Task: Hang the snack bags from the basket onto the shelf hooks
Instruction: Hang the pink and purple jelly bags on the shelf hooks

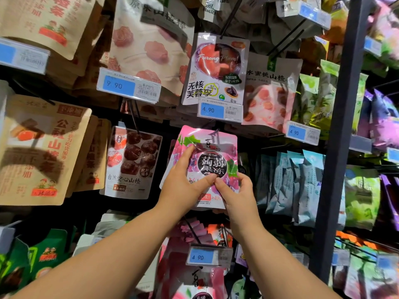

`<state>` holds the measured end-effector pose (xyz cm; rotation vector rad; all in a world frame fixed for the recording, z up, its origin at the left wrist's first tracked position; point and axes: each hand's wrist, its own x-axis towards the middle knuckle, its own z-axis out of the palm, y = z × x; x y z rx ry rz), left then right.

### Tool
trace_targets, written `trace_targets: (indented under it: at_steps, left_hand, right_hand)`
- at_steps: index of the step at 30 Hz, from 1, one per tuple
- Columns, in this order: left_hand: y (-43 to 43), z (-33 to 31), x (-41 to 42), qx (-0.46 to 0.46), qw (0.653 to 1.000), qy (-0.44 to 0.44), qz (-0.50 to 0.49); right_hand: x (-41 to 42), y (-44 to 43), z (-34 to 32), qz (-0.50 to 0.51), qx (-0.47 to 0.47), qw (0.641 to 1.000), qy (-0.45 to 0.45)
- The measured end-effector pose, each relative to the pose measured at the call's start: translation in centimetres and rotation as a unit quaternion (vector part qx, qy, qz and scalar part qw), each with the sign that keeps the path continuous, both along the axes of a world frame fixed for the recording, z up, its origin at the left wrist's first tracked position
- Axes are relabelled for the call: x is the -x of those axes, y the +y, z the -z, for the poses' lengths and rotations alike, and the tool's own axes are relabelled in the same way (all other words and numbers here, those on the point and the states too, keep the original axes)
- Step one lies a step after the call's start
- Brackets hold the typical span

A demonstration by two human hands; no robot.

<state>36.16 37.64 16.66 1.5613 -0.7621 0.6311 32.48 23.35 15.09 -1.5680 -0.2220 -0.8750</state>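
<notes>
Step in hand: hanging one bag. The basket is not in view.

- Item: pink konjac jelly bag [216,165], held upright against the shelf display, its top edge just under the price tag [220,110] marked 4.90.
- Left hand [183,180]: grips the bag's left side, with the thumb pressed on the front near the round black label and the forefinger lying up the front.
- Right hand [237,190]: pinches the lower right part, thumb on the front and fingers curled round the right edge. The two thumbs nearly touch.
- More pink bags [173,147] of the same kind hang directly behind, so this looks like the correct row.
- I cannot tell whether the hang hole has caught the hook. The top of the bag is blurred and the hook tip cannot be made out.

Judgement: the bag is at the hook, either being threaded or just seated.

Next move: line the hang hole up with the hook tip, then push the bag back to the others and let go with both hands. Afterwards, fetch another bag.
</notes>
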Motion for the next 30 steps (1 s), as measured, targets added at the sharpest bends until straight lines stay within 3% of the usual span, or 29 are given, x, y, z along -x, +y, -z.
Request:
trace_targets:
  at_steps: [17, 26, 30]
  left_hand:
    - [-1.1, 0.6, -4.0, -0.041, 0.997, 0.066, -0.029]
    - [-2.1, 2.8, -0.6, -0.022, 0.989, 0.031, -0.14]
    - [-3.1, 3.7, 1.2, -0.019, 0.972, 0.021, -0.234]
  right_hand:
    - [-3.3, 0.2, -0.1, 0.052, 0.048, 0.993, 0.091]
    - [-0.7, -1.7, 0.6, 0.056, 0.091, 0.988, 0.113]
    - [1.5, -2.6, 0.9, 0.043, 0.067, 0.989, 0.128]
